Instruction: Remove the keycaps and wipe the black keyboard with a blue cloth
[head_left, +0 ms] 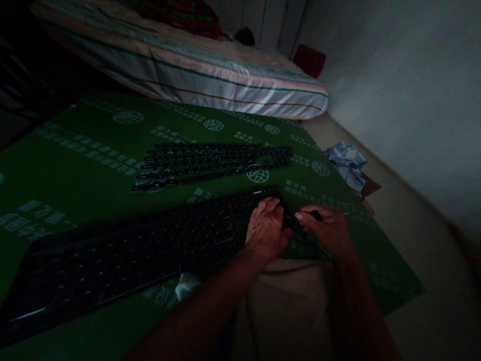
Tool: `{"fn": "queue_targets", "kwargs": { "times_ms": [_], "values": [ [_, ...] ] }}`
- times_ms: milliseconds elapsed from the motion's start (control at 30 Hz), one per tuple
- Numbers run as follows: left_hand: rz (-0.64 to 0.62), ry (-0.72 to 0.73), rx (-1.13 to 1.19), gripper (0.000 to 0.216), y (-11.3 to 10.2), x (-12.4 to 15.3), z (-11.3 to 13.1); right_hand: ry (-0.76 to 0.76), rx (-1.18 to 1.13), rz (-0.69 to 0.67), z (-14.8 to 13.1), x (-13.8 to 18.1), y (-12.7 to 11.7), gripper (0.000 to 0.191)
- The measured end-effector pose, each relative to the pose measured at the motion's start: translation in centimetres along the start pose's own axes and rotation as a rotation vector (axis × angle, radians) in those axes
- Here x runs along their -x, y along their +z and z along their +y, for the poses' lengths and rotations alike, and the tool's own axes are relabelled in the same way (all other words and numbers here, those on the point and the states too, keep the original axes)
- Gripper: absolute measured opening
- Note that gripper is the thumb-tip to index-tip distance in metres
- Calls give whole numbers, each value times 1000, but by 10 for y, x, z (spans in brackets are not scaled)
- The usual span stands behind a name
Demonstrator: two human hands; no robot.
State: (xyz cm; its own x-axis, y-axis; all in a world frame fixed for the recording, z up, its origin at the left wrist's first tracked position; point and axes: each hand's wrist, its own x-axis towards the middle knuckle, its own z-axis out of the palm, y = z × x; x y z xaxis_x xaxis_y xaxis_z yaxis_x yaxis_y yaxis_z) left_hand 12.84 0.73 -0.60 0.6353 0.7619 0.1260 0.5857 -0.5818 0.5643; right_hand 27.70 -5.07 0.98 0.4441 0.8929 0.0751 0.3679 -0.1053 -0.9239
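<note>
A black keyboard [143, 245] lies on a green sheet [86, 200], its key places showing small pale dots and no caps. My left hand [266, 224] grips the keyboard's right end, with fingers bent over the top and the thumb by the side edge. Close by, just off that end, my right hand [326, 225] is closed in a pinch on a thin dark object [316, 215], too dim to name. Behind the keyboard, several loose black keycaps [210, 160] are set out in rows like a key layout.
Beyond the sheet stands a bed with a striped cover [225, 90]. Crumpled plastic [345, 158] and a brown cardboard piece [370, 185] lie on the floor at right. A pale crumpled scrap [187, 286] is by the keyboard's front edge. A wall [406, 90] rises at right.
</note>
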Motion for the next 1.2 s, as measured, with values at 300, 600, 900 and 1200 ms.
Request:
{"fn": "queue_targets", "kwargs": {
  "times_ms": [300, 600, 900, 1200],
  "values": [
    [-6, 12, 0, 36, 1, 0, -1, 17, 71, -66, -2, -1, -5, 29],
    [1, 21, -16, 38, 3, 0, 0, -14, 229, -110, -14, -1, 1, 40],
    [-9, 6, 18, 40, 3, -3, 3, -147, 446, -120, -24, -7, 18, 41],
    [25, 38, 23, 36, 6, -3, 2, -291, 610, -11, -9, -8, 26, 34]
  ]
}}
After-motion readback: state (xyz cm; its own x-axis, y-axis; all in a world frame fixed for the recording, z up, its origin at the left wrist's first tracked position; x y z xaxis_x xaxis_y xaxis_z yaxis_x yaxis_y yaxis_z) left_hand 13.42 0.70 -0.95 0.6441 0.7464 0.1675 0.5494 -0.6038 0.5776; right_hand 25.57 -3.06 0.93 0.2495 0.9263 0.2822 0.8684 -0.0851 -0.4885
